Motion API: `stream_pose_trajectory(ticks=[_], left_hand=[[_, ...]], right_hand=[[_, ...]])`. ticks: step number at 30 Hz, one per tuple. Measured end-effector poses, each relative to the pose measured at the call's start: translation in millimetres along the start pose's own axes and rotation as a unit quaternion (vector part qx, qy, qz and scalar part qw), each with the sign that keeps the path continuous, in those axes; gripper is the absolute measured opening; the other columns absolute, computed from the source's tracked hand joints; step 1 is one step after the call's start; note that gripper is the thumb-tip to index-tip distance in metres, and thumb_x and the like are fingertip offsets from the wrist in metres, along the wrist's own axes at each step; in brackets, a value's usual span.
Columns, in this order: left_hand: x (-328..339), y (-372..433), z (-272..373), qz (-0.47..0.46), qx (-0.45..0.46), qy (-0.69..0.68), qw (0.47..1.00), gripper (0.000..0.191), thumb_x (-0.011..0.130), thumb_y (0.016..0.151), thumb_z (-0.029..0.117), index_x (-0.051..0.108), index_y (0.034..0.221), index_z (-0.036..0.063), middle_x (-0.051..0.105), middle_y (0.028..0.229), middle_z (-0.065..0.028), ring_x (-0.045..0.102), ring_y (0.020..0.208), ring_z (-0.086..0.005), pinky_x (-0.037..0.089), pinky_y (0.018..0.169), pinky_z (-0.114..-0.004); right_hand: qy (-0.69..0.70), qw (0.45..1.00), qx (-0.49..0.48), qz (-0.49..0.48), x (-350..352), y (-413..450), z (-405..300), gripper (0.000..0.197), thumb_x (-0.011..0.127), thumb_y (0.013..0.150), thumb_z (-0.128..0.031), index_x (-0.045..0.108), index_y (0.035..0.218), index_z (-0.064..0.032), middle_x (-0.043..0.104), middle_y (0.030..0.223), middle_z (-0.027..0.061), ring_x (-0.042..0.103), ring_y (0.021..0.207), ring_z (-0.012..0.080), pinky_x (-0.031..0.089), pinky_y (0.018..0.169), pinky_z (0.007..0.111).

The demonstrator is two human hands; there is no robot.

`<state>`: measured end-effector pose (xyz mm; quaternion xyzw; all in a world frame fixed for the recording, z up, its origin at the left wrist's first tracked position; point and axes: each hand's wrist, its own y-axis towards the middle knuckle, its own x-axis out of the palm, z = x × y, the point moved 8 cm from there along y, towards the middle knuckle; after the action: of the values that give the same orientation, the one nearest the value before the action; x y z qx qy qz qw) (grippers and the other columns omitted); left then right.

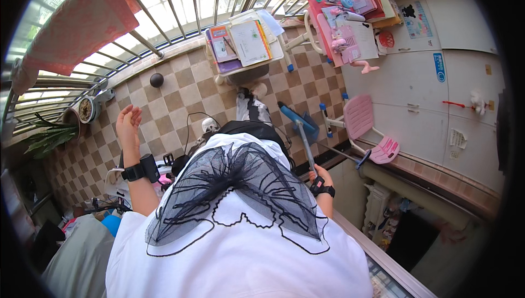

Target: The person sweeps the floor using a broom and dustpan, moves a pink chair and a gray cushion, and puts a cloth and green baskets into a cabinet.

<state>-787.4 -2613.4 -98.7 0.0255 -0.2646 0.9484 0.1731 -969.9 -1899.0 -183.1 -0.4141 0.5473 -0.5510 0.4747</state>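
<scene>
My right hand (323, 175) is closed around the grey pole (307, 144) of a blue broom. The blue broom head (289, 113) is down at the tiled floor, close against a blue dustpan (311, 128) and partly over it. A thin rod (337, 151) with a blue end runs from near the dustpan toward the doorway; whether it belongs to the dustpan I cannot tell. My left hand (129, 121) is held out over the floor, palm partly up and holding nothing. Both wrists wear black straps with small devices.
Ahead stands a small table (272, 58) with books and papers. A pink desk (324, 31) and a pink chair (359, 113) are by white cabinets (389, 78). A dark ball (156, 80) lies on the floor. Potted plants (74, 123) line the railing (192, 2) at left.
</scene>
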Motion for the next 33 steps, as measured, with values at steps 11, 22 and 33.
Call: stream_pose_trajectory(ticks=[11, 22, 33], left_hand=[[164.2, 16.0, 42.3, -0.048, 0.039, 0.076, 0.995, 0.021, 0.043, 0.087, 0.008, 0.052, 0.105, 0.0019, 0.06, 0.096, -0.0081, 0.059, 0.09, -0.0171, 0.046, 0.075, -0.025], [162.1, 11.1, 28.0, 0.043, 0.051, 0.078, 0.995, 0.02, 0.041, 0.086, 0.004, 0.054, 0.101, 0.0018, 0.061, 0.091, -0.0084, 0.061, 0.083, -0.0169, 0.048, 0.07, -0.024], [200.7, 28.7, -8.5, -0.025, 0.058, 0.077, 0.995, 0.02, 0.041, 0.086, 0.004, 0.054, 0.101, 0.0034, 0.061, 0.09, -0.0076, 0.061, 0.081, -0.0152, 0.048, 0.068, -0.022]], right_hand=[[-0.003, 0.997, 0.051, -0.05, 2.0, 37.8, -71.0, 0.041, 0.05, 0.085, -0.041, 0.039, 0.069, -0.0044, 0.042, 0.053, 0.0025, 0.041, 0.039, 0.011, 0.035, 0.034, 0.02], [-0.153, 0.984, -0.04, 0.086, -11.3, 45.0, -124.2, 0.03, 0.059, 0.08, -0.032, 0.049, 0.072, -0.0049, 0.051, 0.05, 0.0092, 0.05, 0.038, 0.0189, 0.04, 0.034, 0.028], [-0.214, 0.963, -0.16, 0.045, -0.2, -5.6, -135.2, 0.023, 0.065, 0.076, -0.022, 0.052, 0.071, -0.0039, 0.052, 0.053, 0.0096, 0.052, 0.042, 0.0209, 0.044, 0.039, 0.029]])
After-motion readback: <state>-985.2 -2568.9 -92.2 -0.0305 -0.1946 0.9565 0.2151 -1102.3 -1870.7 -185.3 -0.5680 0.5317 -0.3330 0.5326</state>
